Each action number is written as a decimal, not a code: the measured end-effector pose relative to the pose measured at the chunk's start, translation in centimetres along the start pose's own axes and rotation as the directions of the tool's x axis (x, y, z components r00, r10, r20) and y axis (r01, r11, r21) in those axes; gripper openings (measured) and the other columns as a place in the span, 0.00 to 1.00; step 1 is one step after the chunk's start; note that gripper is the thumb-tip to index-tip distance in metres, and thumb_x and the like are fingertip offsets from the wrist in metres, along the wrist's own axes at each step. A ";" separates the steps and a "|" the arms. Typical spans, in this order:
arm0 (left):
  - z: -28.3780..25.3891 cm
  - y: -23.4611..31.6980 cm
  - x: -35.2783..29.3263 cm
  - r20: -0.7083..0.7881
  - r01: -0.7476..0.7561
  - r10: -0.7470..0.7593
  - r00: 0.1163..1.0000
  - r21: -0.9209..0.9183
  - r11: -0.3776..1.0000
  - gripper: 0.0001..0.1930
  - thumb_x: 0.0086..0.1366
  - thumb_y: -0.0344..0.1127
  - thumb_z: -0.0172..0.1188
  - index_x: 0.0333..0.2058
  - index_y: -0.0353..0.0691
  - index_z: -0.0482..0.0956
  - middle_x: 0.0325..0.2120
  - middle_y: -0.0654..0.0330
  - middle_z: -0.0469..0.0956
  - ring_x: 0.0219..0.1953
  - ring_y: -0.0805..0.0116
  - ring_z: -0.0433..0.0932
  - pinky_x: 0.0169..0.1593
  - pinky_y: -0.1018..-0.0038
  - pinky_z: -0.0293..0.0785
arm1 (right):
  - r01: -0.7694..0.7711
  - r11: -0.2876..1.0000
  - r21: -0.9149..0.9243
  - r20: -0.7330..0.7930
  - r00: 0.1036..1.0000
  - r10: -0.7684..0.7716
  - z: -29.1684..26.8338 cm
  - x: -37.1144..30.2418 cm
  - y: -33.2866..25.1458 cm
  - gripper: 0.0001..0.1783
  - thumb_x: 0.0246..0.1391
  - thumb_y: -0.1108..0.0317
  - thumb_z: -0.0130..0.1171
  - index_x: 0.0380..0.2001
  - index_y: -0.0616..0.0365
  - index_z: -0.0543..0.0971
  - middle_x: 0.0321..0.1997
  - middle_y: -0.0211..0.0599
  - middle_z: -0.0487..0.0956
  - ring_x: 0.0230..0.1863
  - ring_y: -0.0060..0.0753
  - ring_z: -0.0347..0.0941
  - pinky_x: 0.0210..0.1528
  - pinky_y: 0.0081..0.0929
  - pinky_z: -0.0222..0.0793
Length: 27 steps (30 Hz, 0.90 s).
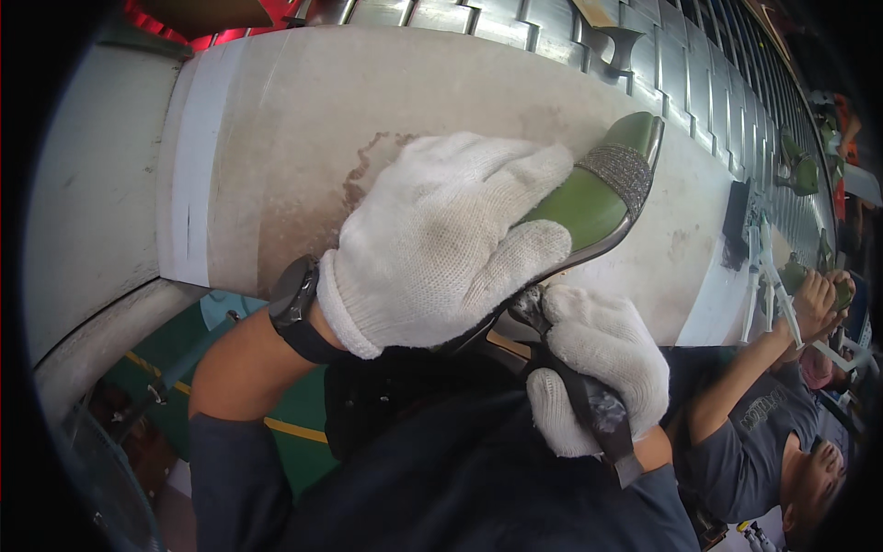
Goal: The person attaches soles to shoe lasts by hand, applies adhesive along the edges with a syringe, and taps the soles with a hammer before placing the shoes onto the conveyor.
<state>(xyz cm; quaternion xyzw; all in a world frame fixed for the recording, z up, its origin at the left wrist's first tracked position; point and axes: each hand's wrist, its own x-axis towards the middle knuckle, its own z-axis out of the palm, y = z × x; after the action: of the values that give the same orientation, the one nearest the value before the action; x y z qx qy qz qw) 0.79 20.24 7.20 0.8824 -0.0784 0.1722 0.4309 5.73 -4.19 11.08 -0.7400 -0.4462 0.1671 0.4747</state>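
Our left hand (441, 241) is clasping the sandal (587, 207), right hand (614, 345) gripping a dark strip (598, 409) beside it; if slipping, we're risking scuffs!

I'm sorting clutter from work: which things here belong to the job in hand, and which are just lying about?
In hand:
- green sandal, held by the left hand
- dark piece, partly hidden by the right hand

Apparently lying about:
- white tubes
- green shoe

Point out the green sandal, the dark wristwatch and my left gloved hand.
Green sandal (579, 212): head view, on the green insole.
Dark wristwatch (295, 291): head view, on its case.
Left gloved hand (437, 239): head view, on the back of the glove.
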 end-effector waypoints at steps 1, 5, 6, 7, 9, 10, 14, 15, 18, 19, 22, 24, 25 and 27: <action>-0.1 0.0 0.0 -0.008 -0.008 0.008 1.000 0.017 1.000 0.25 0.72 0.38 0.64 0.62 0.29 0.81 0.53 0.40 0.86 0.52 0.41 0.85 0.59 0.52 0.78 | 0.007 0.999 0.034 -0.004 1.000 -0.007 0.1 0.0 0.2 0.20 0.47 0.76 0.78 0.45 0.63 0.86 0.48 0.54 0.88 0.50 0.57 0.89 0.53 0.42 0.84; -0.1 0.2 -0.1 -0.016 0.005 -0.005 1.000 -0.019 1.000 0.24 0.72 0.38 0.64 0.61 0.28 0.81 0.52 0.40 0.86 0.52 0.41 0.85 0.59 0.53 0.79 | 0.026 1.000 -0.015 0.115 0.993 -0.025 0.0 0.4 -0.6 0.20 0.47 0.75 0.78 0.45 0.61 0.86 0.49 0.53 0.88 0.50 0.57 0.88 0.53 0.42 0.84; 0.0 0.2 -0.1 -0.018 0.002 -0.003 1.000 -0.025 1.000 0.24 0.72 0.37 0.64 0.61 0.27 0.81 0.52 0.39 0.86 0.52 0.40 0.85 0.59 0.53 0.79 | 0.014 1.000 -0.017 0.114 0.993 -0.012 -0.1 0.1 -0.6 0.21 0.46 0.75 0.79 0.45 0.61 0.86 0.49 0.51 0.88 0.50 0.56 0.89 0.52 0.40 0.84; 0.2 0.3 0.0 -0.018 -0.002 0.002 1.000 -0.030 1.000 0.24 0.72 0.37 0.64 0.61 0.27 0.81 0.52 0.39 0.86 0.52 0.39 0.85 0.60 0.53 0.79 | 0.017 1.000 -0.021 0.110 0.994 -0.014 0.0 0.1 -0.6 0.21 0.46 0.75 0.79 0.45 0.61 0.86 0.49 0.51 0.88 0.50 0.56 0.89 0.52 0.40 0.84; 0.0 0.5 0.1 -0.024 -0.017 0.016 1.000 -0.003 1.000 0.24 0.72 0.37 0.64 0.61 0.26 0.81 0.52 0.39 0.86 0.52 0.39 0.85 0.60 0.53 0.79 | 0.118 0.991 -0.066 0.041 0.992 -0.115 0.4 0.6 -0.7 0.22 0.45 0.76 0.79 0.46 0.61 0.86 0.48 0.50 0.88 0.49 0.56 0.89 0.52 0.40 0.84; -0.1 0.7 0.2 -0.030 -0.025 0.026 0.999 0.024 0.999 0.24 0.72 0.36 0.63 0.60 0.26 0.81 0.52 0.39 0.86 0.53 0.39 0.85 0.61 0.53 0.78 | 0.121 0.990 -0.075 0.023 0.993 -0.120 0.5 0.6 -0.5 0.22 0.45 0.76 0.79 0.46 0.61 0.86 0.48 0.50 0.88 0.49 0.56 0.89 0.52 0.40 0.84; -0.3 0.9 0.4 0.020 0.001 -0.002 1.000 0.019 1.000 0.26 0.73 0.37 0.64 0.62 0.25 0.79 0.53 0.37 0.85 0.56 0.40 0.85 0.63 0.54 0.78 | 0.077 0.977 0.198 -0.053 0.996 -0.068 -0.8 0.7 0.0 0.18 0.54 0.80 0.75 0.49 0.64 0.85 0.50 0.49 0.89 0.51 0.45 0.89 0.55 0.37 0.84; -0.5 1.4 0.8 0.030 -0.015 0.014 0.999 0.035 0.999 0.26 0.73 0.37 0.64 0.62 0.25 0.79 0.53 0.37 0.85 0.56 0.40 0.85 0.63 0.54 0.78 | -0.010 0.929 0.371 -0.016 1.000 0.017 -1.3 0.7 0.0 0.16 0.58 0.80 0.73 0.50 0.65 0.85 0.51 0.48 0.89 0.51 0.40 0.89 0.56 0.35 0.84; -0.1 3.5 2.5 0.121 0.203 -0.227 0.966 0.182 0.962 0.42 0.66 0.50 0.72 0.70 0.27 0.72 0.55 0.36 0.82 0.57 0.37 0.83 0.63 0.53 0.78 | -0.311 0.826 0.470 0.018 0.939 0.343 -4.5 0.7 0.2 0.16 0.66 0.79 0.68 0.56 0.65 0.83 0.52 0.47 0.90 0.55 0.36 0.88 0.62 0.33 0.82; 0.4 4.3 3.6 0.126 0.193 -0.219 0.968 0.188 0.963 0.42 0.66 0.50 0.72 0.70 0.27 0.72 0.55 0.36 0.82 0.57 0.37 0.83 0.63 0.53 0.78 | -0.388 0.884 0.261 -0.012 0.914 0.404 -6.2 0.8 -0.5 0.17 0.66 0.80 0.67 0.56 0.66 0.82 0.53 0.48 0.90 0.56 0.37 0.88 0.64 0.34 0.81; 1.5 4.6 6.0 0.208 0.264 -0.328 0.921 0.285 0.922 0.48 0.58 0.54 0.76 0.70 0.29 0.71 0.54 0.34 0.82 0.57 0.36 0.83 0.63 0.52 0.78 | -0.066 0.959 0.276 -0.411 0.894 0.180 -7.3 1.2 -0.7 0.21 0.65 0.74 0.57 0.57 0.75 0.78 0.57 0.60 0.86 0.58 0.53 0.87 0.66 0.46 0.81; 1.6 4.6 5.7 0.185 0.271 -0.331 0.925 0.286 0.919 0.47 0.58 0.52 0.76 0.70 0.31 0.72 0.53 0.35 0.82 0.57 0.36 0.83 0.63 0.52 0.78 | 0.028 0.934 0.356 -0.546 0.817 0.183 -7.3 2.0 -1.5 0.21 0.67 0.69 0.54 0.57 0.75 0.77 0.57 0.61 0.85 0.60 0.54 0.86 0.68 0.45 0.80; 1.7 4.5 5.7 0.162 0.285 -0.339 0.927 0.286 0.915 0.45 0.59 0.50 0.75 0.70 0.32 0.73 0.52 0.36 0.83 0.56 0.36 0.83 0.62 0.52 0.79 | 0.004 0.918 0.396 -0.597 0.761 0.254 -6.9 2.5 -2.0 0.21 0.69 0.68 0.52 0.57 0.75 0.77 0.57 0.61 0.85 0.60 0.54 0.85 0.68 0.45 0.80; 1.5 4.4 6.6 0.211 0.310 -0.351 0.912 0.205 0.929 0.43 0.59 0.48 0.75 0.70 0.34 0.73 0.52 0.38 0.83 0.55 0.36 0.84 0.61 0.52 0.79 | -0.028 0.999 0.033 -0.262 0.964 0.036 -7.0 3.4 1.1 0.14 0.68 0.76 0.58 0.52 0.71 0.83 0.54 0.51 0.86 0.56 0.46 0.86 0.65 0.40 0.80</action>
<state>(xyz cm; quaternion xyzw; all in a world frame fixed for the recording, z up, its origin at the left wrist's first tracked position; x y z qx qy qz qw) 6.01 16.40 12.08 0.9301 0.0346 -0.0071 0.3656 12.83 -5.51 14.24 -0.7557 -0.3649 0.0815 0.5377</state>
